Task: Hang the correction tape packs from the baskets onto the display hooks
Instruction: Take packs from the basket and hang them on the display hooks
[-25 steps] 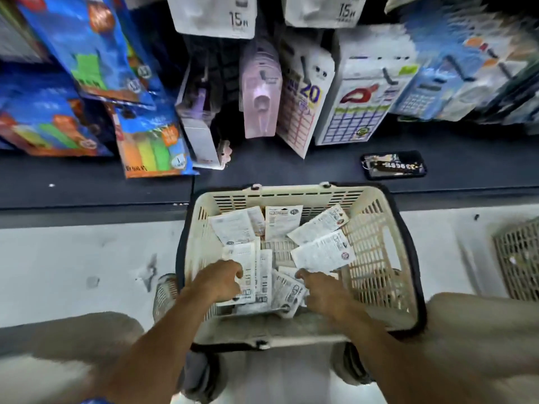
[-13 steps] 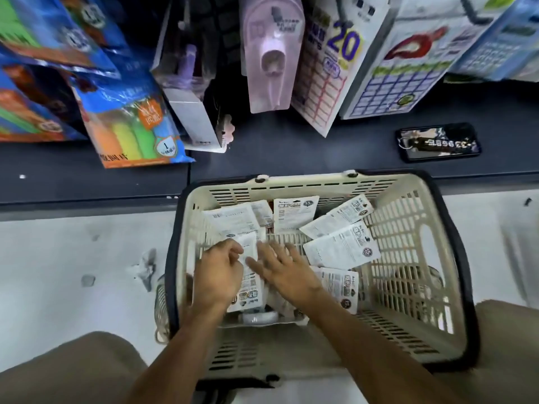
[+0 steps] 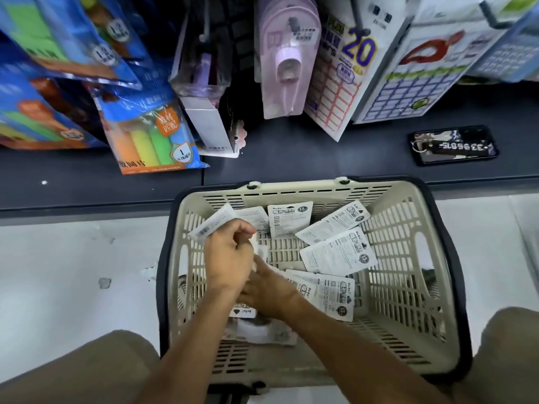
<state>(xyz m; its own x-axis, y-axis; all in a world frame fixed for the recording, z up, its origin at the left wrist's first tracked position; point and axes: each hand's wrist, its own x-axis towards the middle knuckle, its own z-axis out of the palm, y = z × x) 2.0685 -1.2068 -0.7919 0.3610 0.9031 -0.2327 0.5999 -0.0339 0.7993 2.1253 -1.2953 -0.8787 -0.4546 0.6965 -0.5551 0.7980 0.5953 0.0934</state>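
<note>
1. One dark shelf (image 3: 291,158) spans the top of the view; packaged stationery hangs above it.
2. One beige basket (image 3: 408,258) with a dark rim sits on the pale floor (image 3: 58,272), just in front of the shelf edge.
3. Several white correction tape packs (image 3: 338,255) lie loose on the basket bottom, most printed side up, some overlapping.
4. Left hand (image 3: 230,258): inside the basket, fingers curled round one pack (image 3: 213,223), which sticks out past the knuckles toward the far left corner.
5. Right hand (image 3: 268,293): low in the basket, crossing just under the left wrist, resting on the packs near the front. Its fingers are hidden and blurred; grip state cannot be determined.
6. One phone (image 3: 455,145) lies flat on the shelf, right of the basket's far edge.
</note>
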